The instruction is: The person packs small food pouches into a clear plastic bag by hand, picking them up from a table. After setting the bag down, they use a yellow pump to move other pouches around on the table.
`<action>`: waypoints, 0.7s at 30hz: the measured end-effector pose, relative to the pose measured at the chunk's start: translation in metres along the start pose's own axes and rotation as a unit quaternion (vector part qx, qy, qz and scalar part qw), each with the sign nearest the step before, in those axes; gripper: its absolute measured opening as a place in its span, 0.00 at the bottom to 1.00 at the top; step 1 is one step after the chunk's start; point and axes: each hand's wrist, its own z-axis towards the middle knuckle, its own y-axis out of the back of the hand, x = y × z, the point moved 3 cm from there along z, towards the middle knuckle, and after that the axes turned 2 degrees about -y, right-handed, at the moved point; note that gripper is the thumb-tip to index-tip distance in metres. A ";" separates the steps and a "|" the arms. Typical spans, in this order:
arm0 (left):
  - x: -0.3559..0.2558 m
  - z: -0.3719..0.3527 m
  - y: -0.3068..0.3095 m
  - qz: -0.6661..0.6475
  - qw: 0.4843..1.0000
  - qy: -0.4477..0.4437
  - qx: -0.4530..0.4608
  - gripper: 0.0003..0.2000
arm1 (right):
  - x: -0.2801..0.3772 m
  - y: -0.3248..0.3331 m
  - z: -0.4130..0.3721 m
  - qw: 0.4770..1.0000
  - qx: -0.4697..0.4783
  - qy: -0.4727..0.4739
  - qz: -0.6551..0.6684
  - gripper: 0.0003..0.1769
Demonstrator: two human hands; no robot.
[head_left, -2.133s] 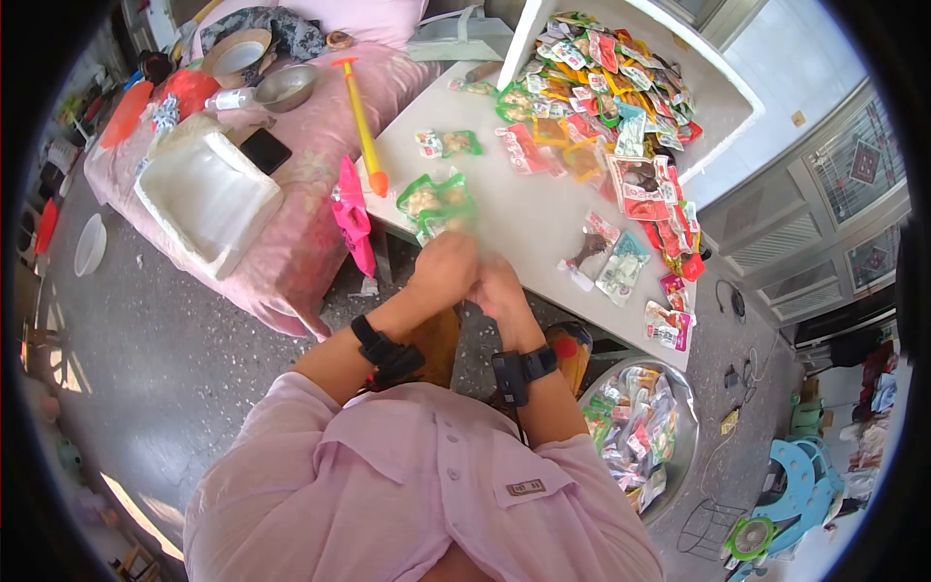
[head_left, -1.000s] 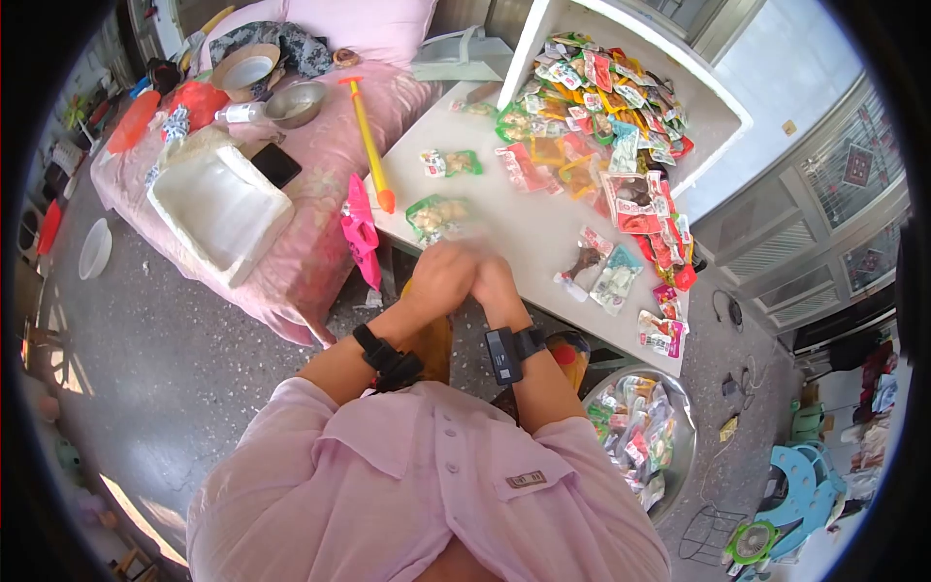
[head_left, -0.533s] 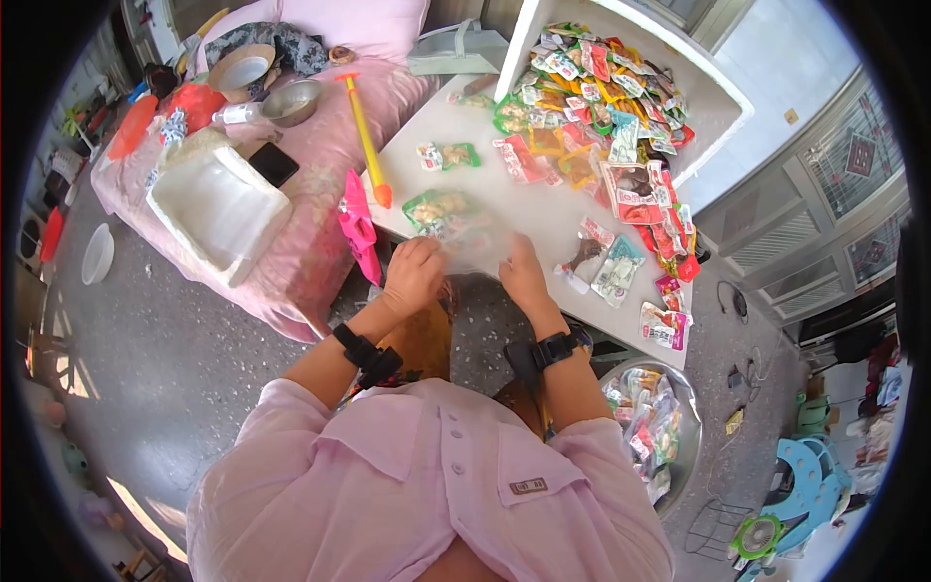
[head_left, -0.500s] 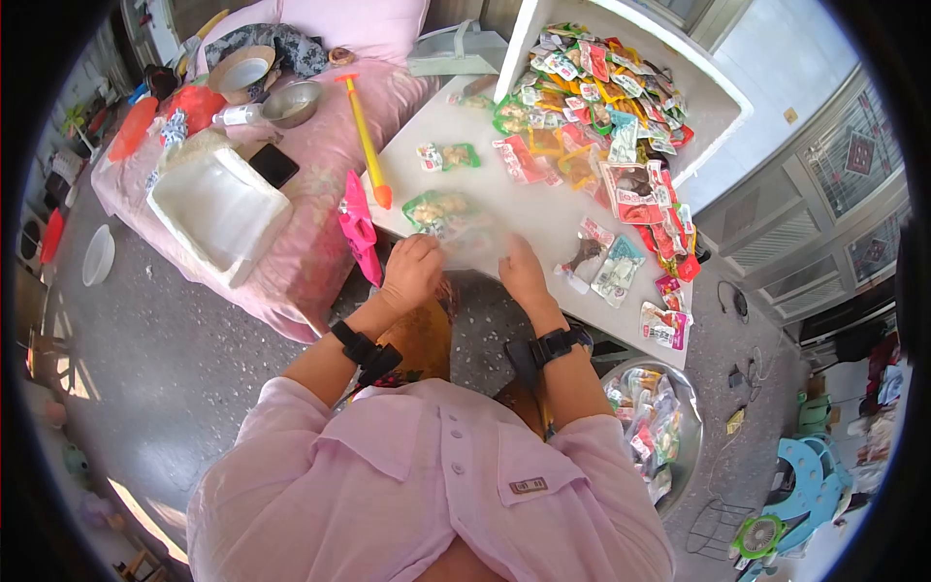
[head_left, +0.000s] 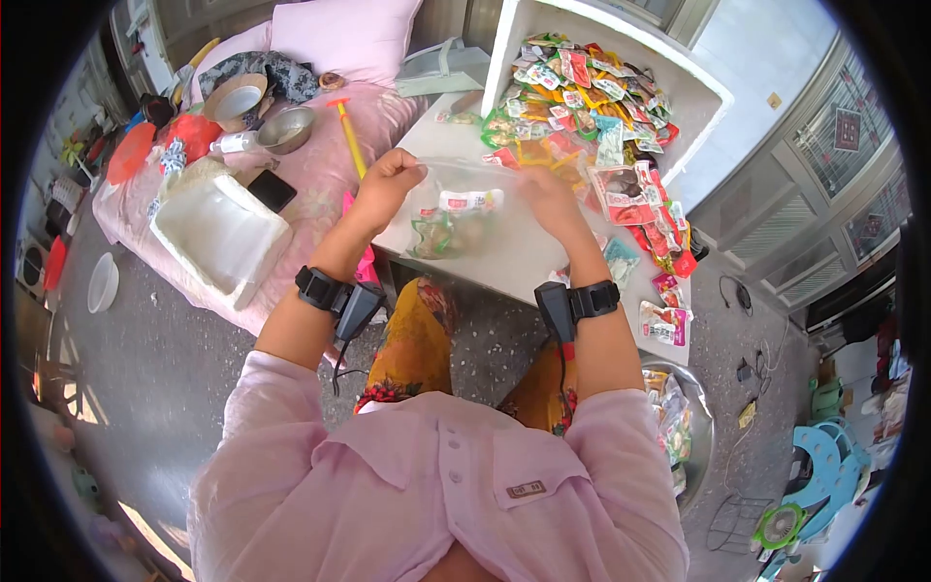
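Observation:
Between my two hands a clear plastic bag (head_left: 465, 179) is stretched by its upper edge above the white table. My left hand (head_left: 393, 184) is closed on the bag's left corner. On the other side my right hand (head_left: 545, 199), somewhat blurred, pinches the right end. Green and white snack packets (head_left: 446, 233) show through or just beneath the clear plastic; whether all lie inside it cannot be told. Right of my right hand, a red and white packet (head_left: 626, 189) lies beside a pile of colourful packets (head_left: 592, 87).
A white foam box (head_left: 713, 87) stands around the pile on the table (head_left: 504, 276). At lower right is a metal basin (head_left: 700, 427) of packets. On the pink bed at left are a foam tray (head_left: 218, 233), a phone (head_left: 272, 191) and a metal bowl (head_left: 286, 131). A yellow stick (head_left: 351, 141) is beside my left hand.
Both hands have moved up and away from my body, raising and spreading the clear bag. A white-labelled packet now shows at the bag, and my forearms reach further over the table.

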 end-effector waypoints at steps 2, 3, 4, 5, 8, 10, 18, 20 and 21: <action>0.005 -0.009 -0.008 -0.055 0.998 0.003 0.010 0.04 | -0.001 0.000 -0.011 1.000 0.013 -0.002 -0.003 0.07; 0.013 -0.011 -0.007 -0.052 0.999 0.012 0.012 0.04 | -0.013 -0.007 -0.018 1.000 0.021 0.009 -0.019 0.07; 0.028 -0.019 -0.008 -0.005 0.999 0.026 0.021 0.04 | -0.022 -0.014 -0.027 0.999 0.030 0.020 -0.035 0.07; 0.046 -0.025 -0.012 0.040 0.998 0.036 0.032 0.03 | -0.030 -0.016 -0.034 0.999 0.024 0.011 -0.031 0.06; 0.046 -0.025 -0.019 0.038 0.998 0.036 0.046 0.03 | -0.040 -0.012 -0.045 0.999 0.008 -0.030 0.009 0.06; 0.028 -0.028 -0.027 -0.032 0.997 0.050 0.046 0.03 | -0.040 -0.005 -0.051 0.993 0.017 -0.079 0.084 0.05; -0.005 -0.043 -0.051 -0.044 0.994 -0.013 0.101 0.01 | -0.025 0.025 -0.078 0.972 -0.023 -0.123 0.198 0.06; -0.010 -0.049 -0.059 -0.075 0.990 -0.033 0.113 0.01 | -0.018 0.035 -0.095 0.986 -0.032 -0.079 0.144 0.06; -0.014 -0.055 -0.063 -0.075 0.990 -0.026 0.117 0.00 | -0.014 0.036 -0.103 0.995 -0.034 -0.032 0.092 0.07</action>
